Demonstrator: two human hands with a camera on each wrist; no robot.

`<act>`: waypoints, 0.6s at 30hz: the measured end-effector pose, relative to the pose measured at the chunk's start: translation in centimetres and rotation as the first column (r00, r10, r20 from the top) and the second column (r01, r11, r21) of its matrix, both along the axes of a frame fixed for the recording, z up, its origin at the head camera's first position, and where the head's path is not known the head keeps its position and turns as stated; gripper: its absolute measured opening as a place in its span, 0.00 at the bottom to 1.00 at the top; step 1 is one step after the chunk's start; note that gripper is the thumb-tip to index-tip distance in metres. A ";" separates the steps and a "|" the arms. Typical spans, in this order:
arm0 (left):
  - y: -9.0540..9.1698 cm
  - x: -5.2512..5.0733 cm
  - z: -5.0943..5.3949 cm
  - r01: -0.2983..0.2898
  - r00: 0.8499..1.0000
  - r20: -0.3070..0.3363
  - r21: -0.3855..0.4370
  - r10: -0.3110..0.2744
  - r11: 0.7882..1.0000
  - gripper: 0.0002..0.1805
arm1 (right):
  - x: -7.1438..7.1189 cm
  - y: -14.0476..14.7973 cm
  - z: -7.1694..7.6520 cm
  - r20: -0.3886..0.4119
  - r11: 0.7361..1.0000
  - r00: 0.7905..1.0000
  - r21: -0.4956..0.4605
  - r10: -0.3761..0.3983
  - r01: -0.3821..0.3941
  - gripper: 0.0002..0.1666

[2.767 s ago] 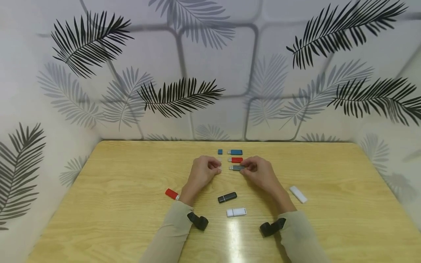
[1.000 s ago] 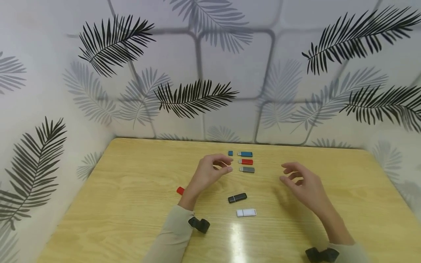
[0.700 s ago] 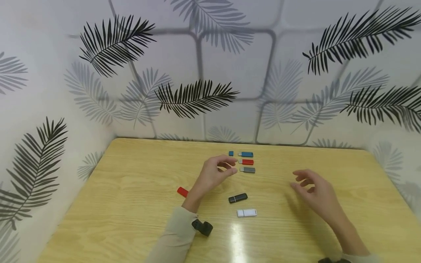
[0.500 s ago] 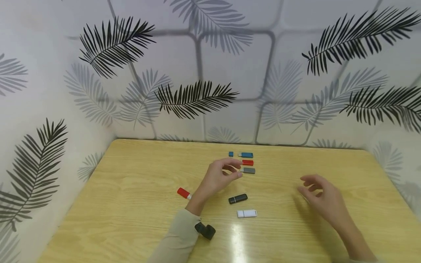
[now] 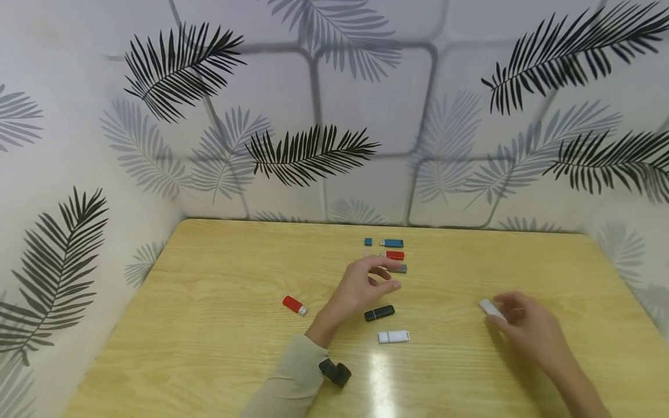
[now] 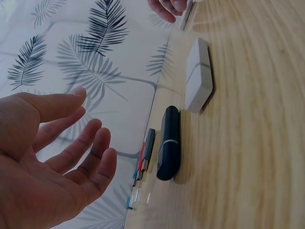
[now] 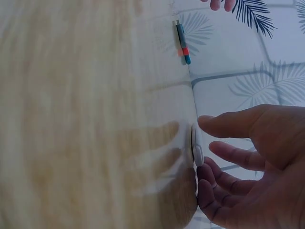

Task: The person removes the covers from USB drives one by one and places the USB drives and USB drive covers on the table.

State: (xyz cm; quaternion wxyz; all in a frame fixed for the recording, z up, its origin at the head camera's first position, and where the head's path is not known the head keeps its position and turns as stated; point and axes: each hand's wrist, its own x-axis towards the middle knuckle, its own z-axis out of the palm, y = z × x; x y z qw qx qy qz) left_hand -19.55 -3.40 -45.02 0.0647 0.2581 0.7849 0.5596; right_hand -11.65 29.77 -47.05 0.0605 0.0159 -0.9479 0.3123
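My left hand [image 5: 366, 284] hovers over the table with loosely bent fingers and nothing in its grasp. Just below it lie a black USB stick [image 5: 379, 313] and a white USB stick [image 5: 394, 337], both capped. Behind its fingers are a grey USB stick [image 5: 402, 269], partly hidden, a red USB stick [image 5: 395, 255] and a blue one [image 5: 392, 243]. My right hand [image 5: 530, 328] is at another white stick [image 5: 492, 310] lying on the table, thumb and fingers on either side of it. In the right wrist view a wide gap shows between thumb and fingers around this white stick [image 7: 197, 145].
A small blue cap [image 5: 368, 241] lies left of the blue stick. Clear caps [image 6: 138, 196] show faintly near it in the left wrist view. Left of my left forearm is a second red stick [image 5: 295, 305] with its plug bare. A patterned wall [image 5: 360, 186] rises behind the table.
My right hand left the row of sticks, moved right and came down around the white stick. My left hand opened its fingers and drifted right and nearer, uncovering the red stick at left.
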 end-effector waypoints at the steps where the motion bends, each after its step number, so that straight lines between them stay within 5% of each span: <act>1: 0.1 0.1 0.0 0.008 1.000 -0.003 0.002 -0.008 1.000 0.16 | 0.1 0.1 -0.1 0.013 1.000 1.000 0.001 -0.001 0.001 0.24; 11: 1.3 0.9 -0.3 0.033 0.999 -0.020 0.010 -0.032 0.999 0.16 | 0.0 0.0 -0.2 0.068 1.000 0.997 0.011 0.025 -0.026 0.21; 18: 2.4 1.5 -0.2 -0.018 0.999 -0.038 0.016 0.018 1.000 0.14 | 0.3 -0.7 0.0 0.070 0.999 0.997 -0.009 0.037 -0.037 0.20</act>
